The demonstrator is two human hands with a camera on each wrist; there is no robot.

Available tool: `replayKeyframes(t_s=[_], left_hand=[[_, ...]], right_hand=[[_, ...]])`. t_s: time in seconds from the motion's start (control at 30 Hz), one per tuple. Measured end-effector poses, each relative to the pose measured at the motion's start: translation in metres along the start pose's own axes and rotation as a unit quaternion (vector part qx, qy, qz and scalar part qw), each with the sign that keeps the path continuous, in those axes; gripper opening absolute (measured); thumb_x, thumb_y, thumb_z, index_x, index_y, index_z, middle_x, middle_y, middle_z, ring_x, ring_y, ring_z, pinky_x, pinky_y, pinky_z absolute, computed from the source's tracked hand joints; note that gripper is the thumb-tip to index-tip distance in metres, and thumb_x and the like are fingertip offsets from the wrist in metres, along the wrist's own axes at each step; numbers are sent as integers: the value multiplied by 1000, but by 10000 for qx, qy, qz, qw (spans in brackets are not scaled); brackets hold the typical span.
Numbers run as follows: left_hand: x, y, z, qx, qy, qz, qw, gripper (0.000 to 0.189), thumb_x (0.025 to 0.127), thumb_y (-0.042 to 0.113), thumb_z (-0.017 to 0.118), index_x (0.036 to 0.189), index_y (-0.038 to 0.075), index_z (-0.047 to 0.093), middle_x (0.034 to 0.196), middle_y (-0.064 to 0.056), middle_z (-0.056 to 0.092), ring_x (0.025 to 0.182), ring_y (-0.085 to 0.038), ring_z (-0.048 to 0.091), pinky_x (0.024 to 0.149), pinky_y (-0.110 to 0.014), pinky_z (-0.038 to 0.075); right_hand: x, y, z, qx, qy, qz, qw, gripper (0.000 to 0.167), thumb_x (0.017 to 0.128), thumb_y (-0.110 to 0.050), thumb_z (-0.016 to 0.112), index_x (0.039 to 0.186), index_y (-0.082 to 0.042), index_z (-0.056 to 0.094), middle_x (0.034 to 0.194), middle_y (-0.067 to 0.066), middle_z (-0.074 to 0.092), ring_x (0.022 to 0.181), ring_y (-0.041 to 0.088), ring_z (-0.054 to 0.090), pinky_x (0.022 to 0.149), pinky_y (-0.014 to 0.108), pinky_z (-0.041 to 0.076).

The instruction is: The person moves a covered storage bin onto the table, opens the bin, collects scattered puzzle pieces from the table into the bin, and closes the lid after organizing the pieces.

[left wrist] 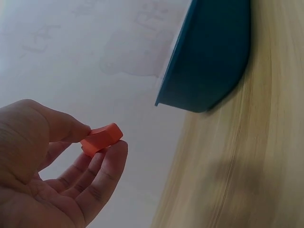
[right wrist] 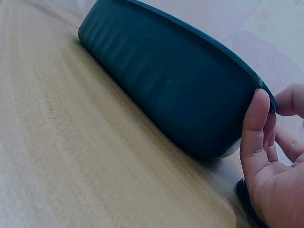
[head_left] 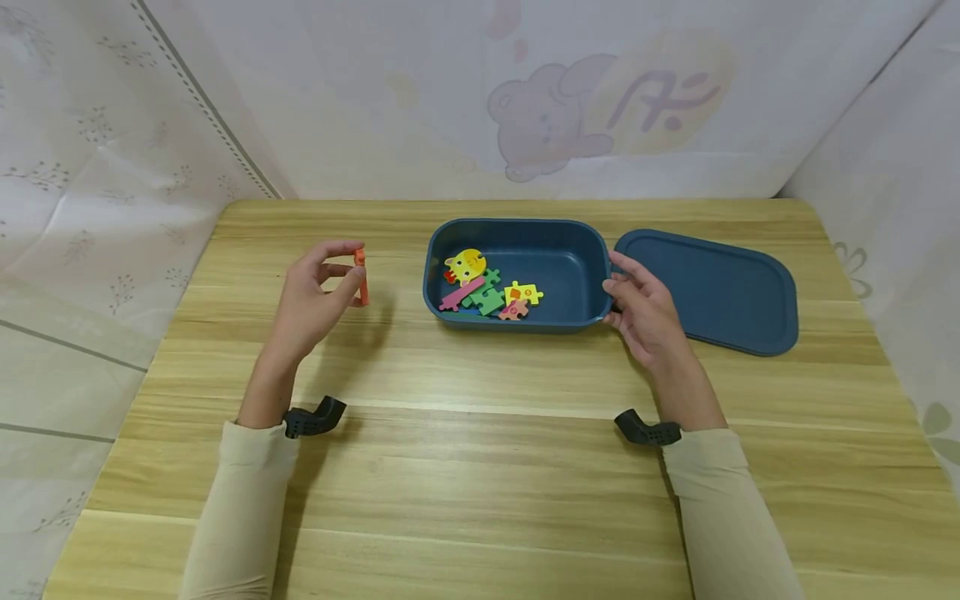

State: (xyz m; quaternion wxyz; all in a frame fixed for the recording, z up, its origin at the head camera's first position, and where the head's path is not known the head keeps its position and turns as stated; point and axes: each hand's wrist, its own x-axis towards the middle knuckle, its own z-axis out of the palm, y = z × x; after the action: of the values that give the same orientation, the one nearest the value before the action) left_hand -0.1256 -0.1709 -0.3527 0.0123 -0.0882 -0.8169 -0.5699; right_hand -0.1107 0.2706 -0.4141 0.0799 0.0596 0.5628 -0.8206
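Note:
To the left of the blue box (head_left: pixel 517 327), my left hand (head_left: pixel 311 296) pinches a small orange piece (head_left: pixel 362 279) between thumb and fingers. It stands edge-on in the head view; the left wrist view shows its thick orange side (left wrist: pixel 102 138). My right hand (head_left: pixel 647 308) grips the box's right end, thumb over the rim and fingers beneath it, as the right wrist view also shows. At the left inside the box lie several puzzle pieces: a yellow animal head (head_left: pixel 468 266), a pink strip (head_left: pixel 461 294), green pieces (head_left: pixel 489 301), a yellow one (head_left: pixel 532 293) and a salmon one (head_left: pixel 514 311).
A blue lid (head_left: pixel 720 292) lies flat on the wooden table (head_left: pixel 465 467), right of the box and behind my right hand. Behind the table's far edge hangs a pale curtain (head_left: pixel 375 100) with a bear print. Each wrist wears a black camera mount (head_left: pixel 315 417).

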Motion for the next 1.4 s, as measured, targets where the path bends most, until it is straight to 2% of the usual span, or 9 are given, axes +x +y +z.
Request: replayKeyframes(t_s=[0.17, 0.43, 0.57, 0.73, 0.97, 1.17, 1.33, 1.4], left_hand=[[2, 2, 4, -62, 34, 149, 9999, 35, 104, 8, 64, 139, 4, 63, 134, -4, 61, 113, -30, 66, 73, -37, 68], [9, 8, 15, -156, -62, 234, 9996, 36, 104, 7, 64, 140, 2, 62, 137, -8, 60, 109, -20, 67, 73, -37, 68], [13, 10, 23, -239, -109, 238, 9994, 37, 104, 8, 65, 140, 3, 62, 137, -9, 61, 111, -23, 68, 72, -33, 67], [18, 12, 30, -283, -137, 276, 9991, 36, 103, 6, 65, 139, 3, 63, 135, -9, 62, 111, -28, 68, 70, -29, 66], [24, 13, 41, -346, -244, 271, 9987, 36, 103, 7, 65, 138, 3, 62, 136, -13, 62, 111, -27, 69, 70, -30, 67], [28, 16, 52, -430, -333, 335, 9980, 35, 103, 7, 66, 138, 4, 64, 137, -15, 63, 115, -37, 68, 71, -35, 67], [29, 21, 59, -382, -426, 484, 9972, 35, 103, 7, 67, 138, 3, 64, 139, -16, 63, 113, -32, 70, 70, -34, 67], [30, 23, 62, -341, -471, 553, 9968, 36, 103, 7, 67, 138, 2, 64, 141, -15, 63, 112, -32, 70, 70, -29, 66]], right_hand=[[0, 0, 0, -36, -25, 44, 10000, 64, 106, -12, 63, 164, -12, 36, 112, -1, 53, 74, 7, 58, 60, 18, 56], [-1, -1, -1, -142, 17, 23, 9999, 64, 107, -12, 62, 164, -12, 36, 111, -1, 52, 74, 7, 55, 61, 18, 56], [0, -1, -2, -149, 28, 12, 9999, 62, 107, -10, 60, 164, -12, 36, 110, -2, 52, 73, 8, 53, 60, 18, 55], [0, 0, -2, -142, 21, 34, 9999, 65, 106, -13, 64, 165, -13, 36, 112, -1, 49, 74, 9, 52, 60, 18, 55], [1, 0, -1, -120, -3, 4, 9999, 64, 107, -12, 62, 165, -12, 35, 112, -1, 51, 74, 7, 55, 60, 18, 55], [0, -1, -2, -113, 14, 12, 9999, 66, 107, -11, 62, 165, -11, 33, 112, -1, 49, 74, 7, 53, 60, 18, 55], [0, 0, -1, -129, 33, 50, 9999, 67, 106, -12, 64, 165, -11, 34, 112, -1, 48, 74, 7, 52, 60, 18, 55], [0, 0, 0, -126, 45, 51, 9999, 66, 106, -12, 65, 165, -11, 35, 112, -1, 48, 74, 7, 52, 59, 18, 55]])
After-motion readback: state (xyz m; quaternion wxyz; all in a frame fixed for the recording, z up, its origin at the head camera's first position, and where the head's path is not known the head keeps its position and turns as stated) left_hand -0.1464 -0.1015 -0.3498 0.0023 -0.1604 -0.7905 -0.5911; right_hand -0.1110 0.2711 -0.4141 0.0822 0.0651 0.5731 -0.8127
